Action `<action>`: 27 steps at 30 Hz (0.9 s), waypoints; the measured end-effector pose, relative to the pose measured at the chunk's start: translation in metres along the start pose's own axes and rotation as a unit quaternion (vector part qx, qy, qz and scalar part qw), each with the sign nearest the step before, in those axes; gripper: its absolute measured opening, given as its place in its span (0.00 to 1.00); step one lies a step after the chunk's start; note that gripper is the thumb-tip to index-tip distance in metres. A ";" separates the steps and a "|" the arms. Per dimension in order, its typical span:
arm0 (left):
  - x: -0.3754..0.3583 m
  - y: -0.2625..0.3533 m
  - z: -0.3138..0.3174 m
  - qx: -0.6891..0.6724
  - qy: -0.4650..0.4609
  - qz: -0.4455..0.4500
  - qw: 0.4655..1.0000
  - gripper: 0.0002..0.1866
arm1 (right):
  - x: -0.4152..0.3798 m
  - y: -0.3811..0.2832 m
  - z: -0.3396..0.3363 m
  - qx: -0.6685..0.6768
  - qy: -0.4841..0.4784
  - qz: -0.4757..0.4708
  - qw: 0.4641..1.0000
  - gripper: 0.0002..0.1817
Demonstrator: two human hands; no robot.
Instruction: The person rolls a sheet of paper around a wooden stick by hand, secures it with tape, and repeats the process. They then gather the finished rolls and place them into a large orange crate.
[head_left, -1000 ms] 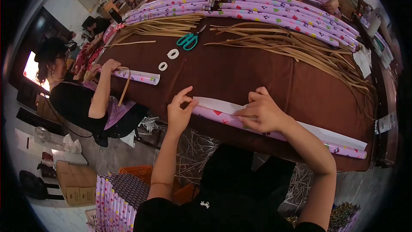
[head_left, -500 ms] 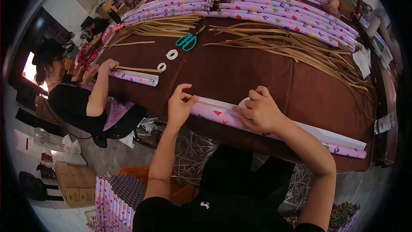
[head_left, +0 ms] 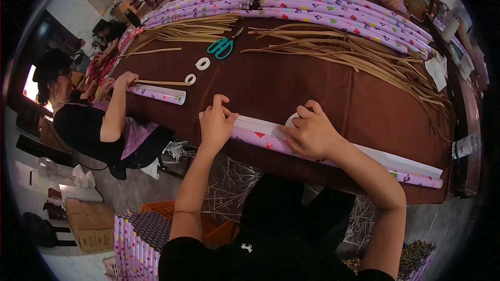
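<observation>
A sheet of pink-purple patterned paper (head_left: 260,139), partly rolled with its white inner side showing, lies along the table's near edge. My left hand (head_left: 216,125) is at its left end, thumb and fingers pinched on the paper's edge. Over the middle of the paper is my right hand (head_left: 310,132), its fingers closed around a white tape roll (head_left: 291,120) and touching the paper. The fingertips of the right hand partly hide the roll. Beyond my hands, teal-handled scissors (head_left: 221,47) and two white rolls (head_left: 202,63) lie on the brown cloth.
Brown strips (head_left: 364,54) lie in bundles across the brown table (head_left: 291,83), with patterned tubes (head_left: 344,15) behind them. At the left a co-worker (head_left: 83,119) handles another patterned roll (head_left: 161,94). Other people's hands are at the far edge. Stacked tubes (head_left: 138,244) stand at lower left.
The view has shifted slightly, so most things sit a little further left. Both my hands keep nearly the same places on the paper. The co-worker's head at the left has lifted a little.
</observation>
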State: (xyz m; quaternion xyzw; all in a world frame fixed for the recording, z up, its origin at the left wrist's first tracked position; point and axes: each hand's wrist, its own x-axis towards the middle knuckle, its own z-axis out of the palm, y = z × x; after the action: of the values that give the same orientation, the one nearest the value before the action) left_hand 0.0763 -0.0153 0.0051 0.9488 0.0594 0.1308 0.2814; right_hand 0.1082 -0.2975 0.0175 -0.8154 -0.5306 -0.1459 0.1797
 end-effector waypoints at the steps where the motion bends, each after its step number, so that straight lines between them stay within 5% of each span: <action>1: 0.000 0.001 -0.001 0.007 -0.009 -0.006 1.000 0.22 | 0.000 0.001 0.001 -0.001 0.007 -0.006 1.000 0.16; 18: 0.005 0.001 -0.001 0.000 -0.044 -0.027 0.999 0.22 | 0.000 0.002 0.004 -0.007 0.004 -0.009 1.000 0.16; 27: 0.020 0.012 -0.022 0.195 -0.103 -0.051 0.974 0.28 | -0.001 0.003 0.003 -0.007 0.006 -0.011 1.000 0.15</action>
State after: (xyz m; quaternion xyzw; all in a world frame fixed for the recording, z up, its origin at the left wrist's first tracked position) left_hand 0.0900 -0.0102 0.0341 0.9895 0.1027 0.0033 0.1015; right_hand 0.1106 -0.2975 0.0140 -0.8101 -0.5372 -0.1566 0.1753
